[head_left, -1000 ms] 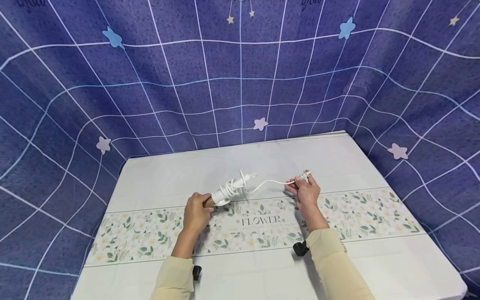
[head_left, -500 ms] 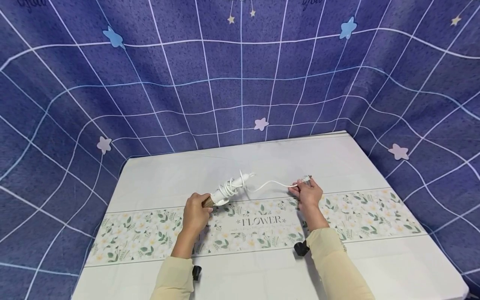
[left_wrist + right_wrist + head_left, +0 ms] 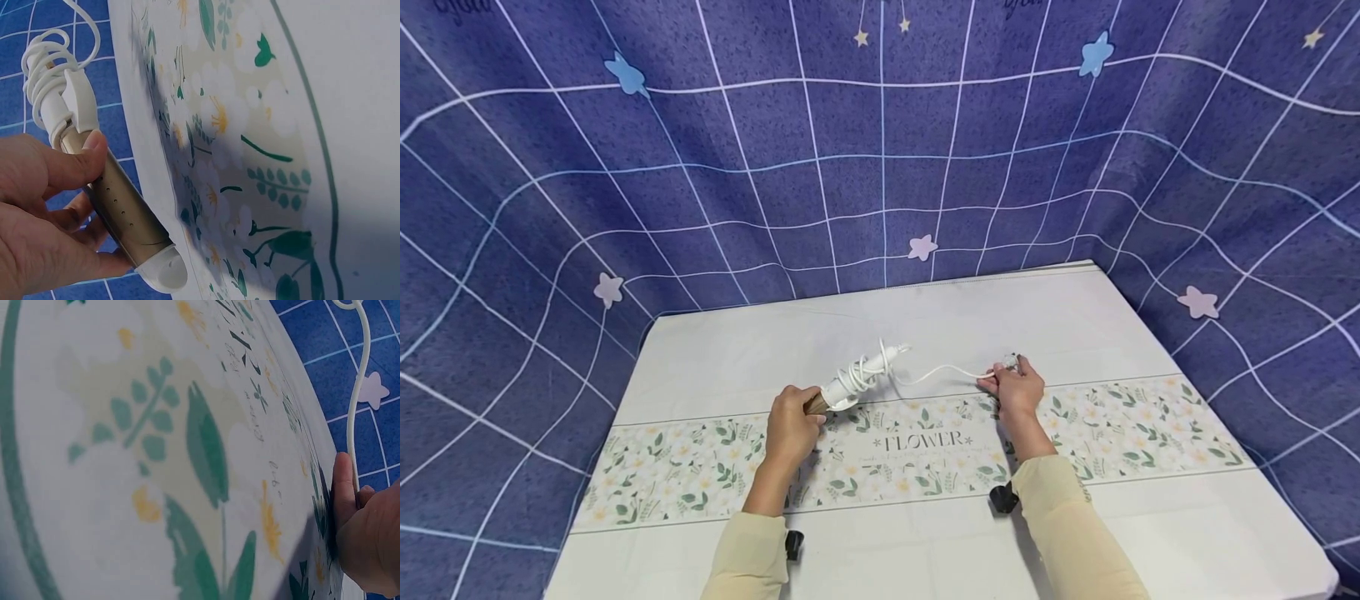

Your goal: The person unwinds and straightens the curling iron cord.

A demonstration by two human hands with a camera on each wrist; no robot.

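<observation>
My left hand grips a curling iron by its gold barrel, thumb on one side and fingers beneath. The iron tilts up and to the right; its white cooler tip sticks out past my fingers in the left wrist view. Several loops of white cord wrap the white handle. From there a loose length of cord runs to my right hand, which pinches the plug at the cord's end. In the right wrist view, my hand hides the plug.
Beneath both hands lies a white tablecloth with a floral band lettered "FLOWER". A blue curtain with a grid and stars encloses the table at the back and sides. Black wrist cameras sit at both cuffs.
My right hand has shifted slightly right and toward me, and the plug has turned and dropped a little between its fingers. My left hand and the curling iron stay nearly still.
</observation>
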